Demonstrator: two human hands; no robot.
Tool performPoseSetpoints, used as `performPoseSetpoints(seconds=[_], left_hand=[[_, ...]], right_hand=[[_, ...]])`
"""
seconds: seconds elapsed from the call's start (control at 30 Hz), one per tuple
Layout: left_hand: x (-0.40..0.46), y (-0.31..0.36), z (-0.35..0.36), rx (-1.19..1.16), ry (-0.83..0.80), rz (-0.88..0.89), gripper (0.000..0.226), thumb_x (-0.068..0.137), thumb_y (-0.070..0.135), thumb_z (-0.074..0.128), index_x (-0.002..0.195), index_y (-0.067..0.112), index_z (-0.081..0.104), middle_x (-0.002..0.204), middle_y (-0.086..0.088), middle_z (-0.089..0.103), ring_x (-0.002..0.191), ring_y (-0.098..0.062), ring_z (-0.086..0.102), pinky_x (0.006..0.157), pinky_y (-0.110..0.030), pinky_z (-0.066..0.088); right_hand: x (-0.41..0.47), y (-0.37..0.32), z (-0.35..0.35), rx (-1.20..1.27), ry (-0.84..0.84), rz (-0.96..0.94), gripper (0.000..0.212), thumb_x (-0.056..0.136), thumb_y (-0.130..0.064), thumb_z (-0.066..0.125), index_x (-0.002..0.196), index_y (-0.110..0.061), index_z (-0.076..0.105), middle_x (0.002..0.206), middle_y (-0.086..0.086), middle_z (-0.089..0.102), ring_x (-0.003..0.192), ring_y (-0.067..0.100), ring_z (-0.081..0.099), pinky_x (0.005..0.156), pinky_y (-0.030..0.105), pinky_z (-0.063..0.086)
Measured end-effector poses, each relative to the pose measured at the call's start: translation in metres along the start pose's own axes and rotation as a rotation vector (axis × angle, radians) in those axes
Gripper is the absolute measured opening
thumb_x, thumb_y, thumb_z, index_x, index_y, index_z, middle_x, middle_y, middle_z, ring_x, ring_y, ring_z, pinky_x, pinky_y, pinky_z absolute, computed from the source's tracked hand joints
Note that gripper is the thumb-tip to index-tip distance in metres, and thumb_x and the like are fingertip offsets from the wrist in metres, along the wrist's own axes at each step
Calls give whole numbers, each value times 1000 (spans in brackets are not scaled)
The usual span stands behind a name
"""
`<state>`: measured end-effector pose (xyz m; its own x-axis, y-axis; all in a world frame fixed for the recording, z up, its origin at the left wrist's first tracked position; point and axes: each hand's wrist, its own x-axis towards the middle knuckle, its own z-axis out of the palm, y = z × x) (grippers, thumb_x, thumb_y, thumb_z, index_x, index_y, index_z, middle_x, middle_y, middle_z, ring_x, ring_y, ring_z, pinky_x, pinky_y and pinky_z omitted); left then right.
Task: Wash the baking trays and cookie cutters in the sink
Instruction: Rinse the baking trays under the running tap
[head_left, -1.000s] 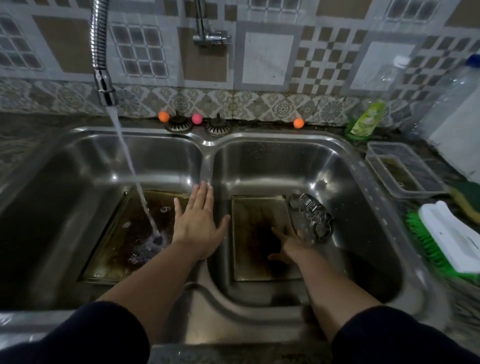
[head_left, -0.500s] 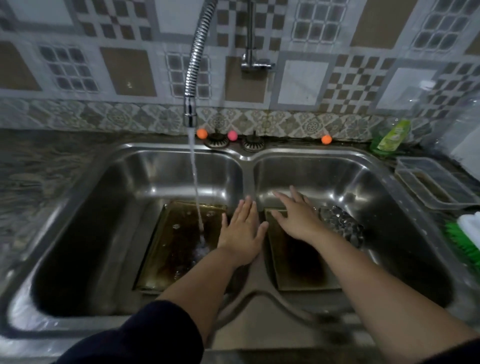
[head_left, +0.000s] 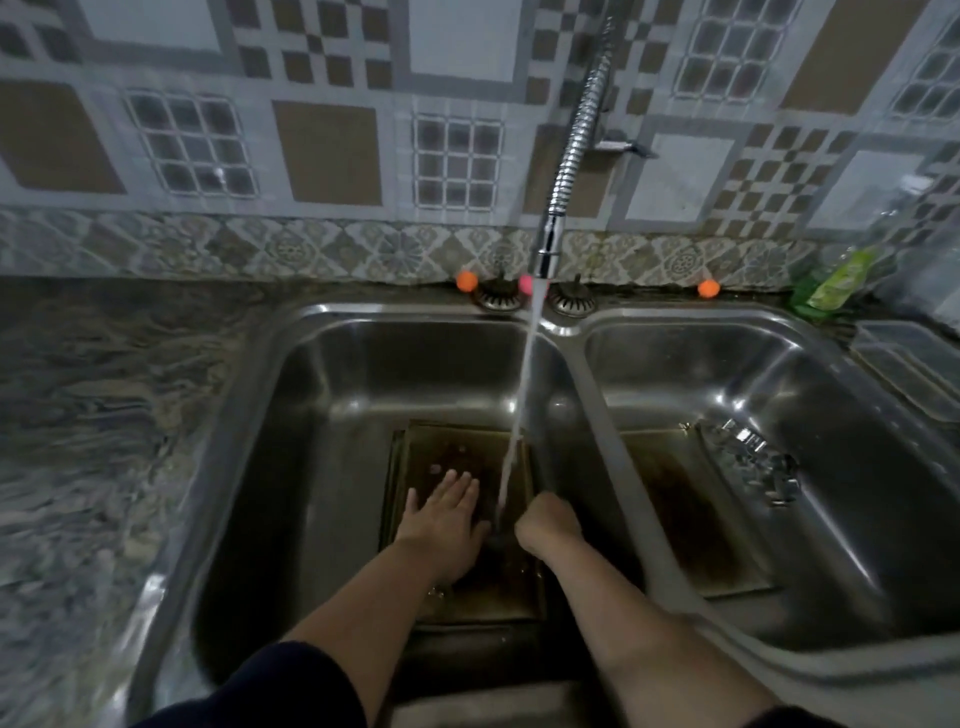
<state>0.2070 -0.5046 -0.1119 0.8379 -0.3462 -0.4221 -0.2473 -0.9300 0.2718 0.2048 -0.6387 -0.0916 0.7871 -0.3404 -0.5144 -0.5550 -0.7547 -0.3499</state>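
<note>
— Running from the tap (head_left: 550, 249), where does the water go?
— Onto the tray (head_left: 441, 452) in the left bowl. The left hand (head_left: 441, 519) lies flat on it, fingers straight. The right hand (head_left: 548, 522) is curled. Holding something? I cannot tell.
— And the other bowl?
— Another tray (head_left: 680, 509), with the cutters (head_left: 753, 462) beside it.

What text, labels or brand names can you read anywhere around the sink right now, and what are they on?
None can be read.
Green bottle at the back right of the counter: it has a label, but the print is too blurred to read.
Wall tiles, faucet hose, sink, both baking trays and the cookie cutters: no writing visible.
</note>
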Motion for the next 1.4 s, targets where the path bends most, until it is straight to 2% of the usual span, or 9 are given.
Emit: performPoseSetpoints(seconds=[0.2,0.4,0.57,0.8,0.93,1.13,1.2,1.27,1.4], left_hand=[[13,0,14,-35,-68,122,56,103,37,20,153,27,-3,160,7,-15,146,-12,-16,117,-51,-8],[33,7,12,-129,72,142,54,103,39,14,150,36,-11,156,8,-26,143,-13,-26,113,-60,-13],[45,-7,-3,-263,213,46,53,101,48,9,149,40,-12,156,12,-25,144,-12,-22,114,-60,-10],[13,-42,-8,-478,297,-219,70,97,57,22,150,33,-16,154,7,-33,146,-33,-7,115,-56,17],[-15,-47,-34,-1091,447,-199,87,98,38,45,146,29,-27,160,-8,9,141,-33,27,114,-48,26],[-50,-55,-52,-1347,629,-186,41,103,34,31,144,26,36,130,1,56,122,-19,54,102,-38,44],[-58,-48,-53,-1372,645,-115,33,104,30,33,134,29,46,114,8,63,108,-10,60,93,-33,49],[-63,-37,-52,-1380,664,-48,30,103,28,35,129,33,49,114,10,64,107,-8,62,95,-35,50],[-63,-29,-62,-1321,791,31,40,102,23,39,141,32,42,131,10,57,123,-7,52,107,-35,39]], right_hand=[[7,-1,10,-95,120,42,21,93,-13,52,113,-12,59,113,9,63,104,25,61,71,30,45],[1,13,5,428,170,-125,15,90,-10,55,81,-16,45,83,5,55,70,17,54,57,27,44],[-17,3,-2,676,236,-234,18,94,-5,51,87,-22,49,100,1,60,95,17,59,86,38,52],[-24,-13,-25,738,321,-283,9,97,-7,49,99,-15,50,104,-3,55,98,13,54,84,28,43],[-21,-21,-32,846,211,-261,11,99,-10,47,106,-17,51,104,-5,54,96,11,55,85,32,48],[-16,-39,-21,391,311,-424,19,100,-22,41,119,-19,43,111,5,58,108,28,58,83,40,49],[-13,-50,-9,20,290,-473,47,101,-41,29,145,-26,28,152,10,30,140,33,28,111,49,29],[-14,-69,-1,-172,228,-503,58,100,-52,12,152,-32,-1,160,1,-15,147,28,-13,116,53,-4],[-25,-105,-3,-19,135,-733,51,103,-42,15,149,-41,-7,159,-6,-19,145,23,-21,116,54,-9]])
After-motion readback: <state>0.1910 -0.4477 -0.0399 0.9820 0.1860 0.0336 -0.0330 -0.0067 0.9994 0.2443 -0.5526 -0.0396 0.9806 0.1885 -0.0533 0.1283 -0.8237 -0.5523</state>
